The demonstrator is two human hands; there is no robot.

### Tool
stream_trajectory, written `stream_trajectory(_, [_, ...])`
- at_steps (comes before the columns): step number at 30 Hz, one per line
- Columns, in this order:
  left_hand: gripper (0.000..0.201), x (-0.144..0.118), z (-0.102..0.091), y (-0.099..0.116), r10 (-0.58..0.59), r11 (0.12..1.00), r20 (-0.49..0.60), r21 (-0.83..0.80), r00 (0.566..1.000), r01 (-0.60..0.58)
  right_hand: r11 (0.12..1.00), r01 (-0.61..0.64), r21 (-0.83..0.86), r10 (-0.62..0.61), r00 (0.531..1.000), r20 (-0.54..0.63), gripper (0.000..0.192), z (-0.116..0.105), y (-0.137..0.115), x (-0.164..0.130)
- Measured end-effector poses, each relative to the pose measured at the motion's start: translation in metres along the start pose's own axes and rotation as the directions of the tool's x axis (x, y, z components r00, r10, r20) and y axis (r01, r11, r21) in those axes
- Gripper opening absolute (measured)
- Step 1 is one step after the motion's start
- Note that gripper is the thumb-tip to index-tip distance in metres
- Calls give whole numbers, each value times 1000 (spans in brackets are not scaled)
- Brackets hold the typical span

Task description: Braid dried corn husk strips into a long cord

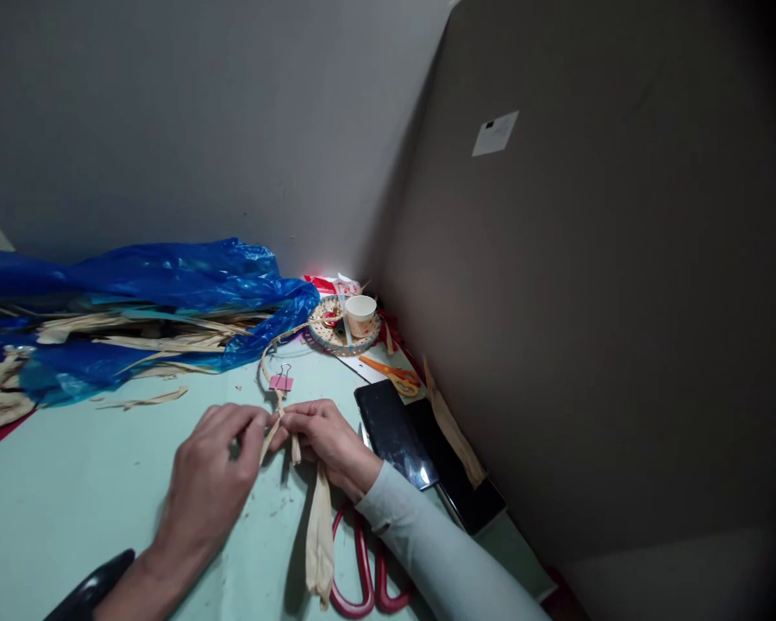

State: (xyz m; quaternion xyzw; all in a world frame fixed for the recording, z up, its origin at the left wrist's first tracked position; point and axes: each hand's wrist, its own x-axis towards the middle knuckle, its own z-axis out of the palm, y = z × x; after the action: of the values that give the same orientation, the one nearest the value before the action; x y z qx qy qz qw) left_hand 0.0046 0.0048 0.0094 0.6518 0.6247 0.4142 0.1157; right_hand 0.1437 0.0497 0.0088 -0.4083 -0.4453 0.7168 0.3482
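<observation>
While both hands pinch the husk strips [278, 424] at mid-desk [71, 483], left hand [210, 470] and right hand [327, 440] meet just below a pink clip [280, 381]. Braid [270, 354] above looks short; long loose ends [320, 535] remain unworked, so most seems left.

The two hands meet in the middle of the table [71, 483]. The left hand [210, 479] is at nine o'clock from the right hand [327, 440], and both pinch the husk strip [320, 535] between them. The clip [280, 381] sits on the strip at twelve o'clock from the hands. The plastic bag [168, 285] lies at ten o'clock with husks in it. The woven mat [336, 332] is at one o'clock, with the cup [360, 315] on it. The phone [394, 431] lies at three o'clock. The big scissors [362, 578] lie at five o'clock, under the right arm.
</observation>
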Motion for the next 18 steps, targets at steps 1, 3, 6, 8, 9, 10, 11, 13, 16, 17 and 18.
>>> stream_trajectory(1, [17, 6, -1, -2, -157, 981, 25, -111, 987, 159, 1000, -8, 5, 8, 1000, 16, 14, 1, 0, 0])
stream_trajectory(3, [23, 16, 2, -7, -328, 820, 302, -380, 895, 428, 1000, -19, 13, 18, 998, 62, 14, 2, 0, -1])
stream_trajectory(6, [34, 22, 13, -15, -293, 682, 526, -470, 798, 560, 1000, -22, -9, 22, 994, 111, 14, 1, 3, 1])
stream_trajectory(8, [39, 22, 19, -17, -292, 668, 550, -468, 782, 579, 999, -17, -33, 21, 993, 112, 15, -2, 5, 2])
stream_trajectory(9, [40, 21, 21, -17, -296, 662, 556, -466, 777, 586, 997, 2, -75, 6, 994, 112, 16, -4, 6, 3])
stream_trajectory(10, [42, 20, 22, -17, -301, 660, 558, -463, 773, 592, 987, 42, -155, -24, 992, 121, 18, -6, 6, 2])
stream_trajectory(11, [44, 19, 22, -17, -311, 660, 555, -458, 772, 595, 958, 101, -270, -67, 989, 134, 20, -7, 5, 2])
stream_trajectory(13, [46, 18, 22, -16, -341, 668, 531, -443, 775, 597, 817, 217, -535, -158, 975, 154, 21, -9, 2, -2])
stream_trajectory(16, [39, 15, 21, -16, -396, 698, 452, -417, 799, 582, 566, 213, -796, -195, 973, 122, 22, -9, -4, -10])
stream_trajectory(17, [37, 15, 21, -16, -411, 711, 420, -407, 809, 573, 497, 188, -847, -194, 976, 102, 22, -8, -6, -13])
stream_trajectory(18, [36, 14, 20, -17, -420, 724, 392, -399, 819, 563, 426, 166, -889, -192, 977, 90, 22, -7, -7, -15])
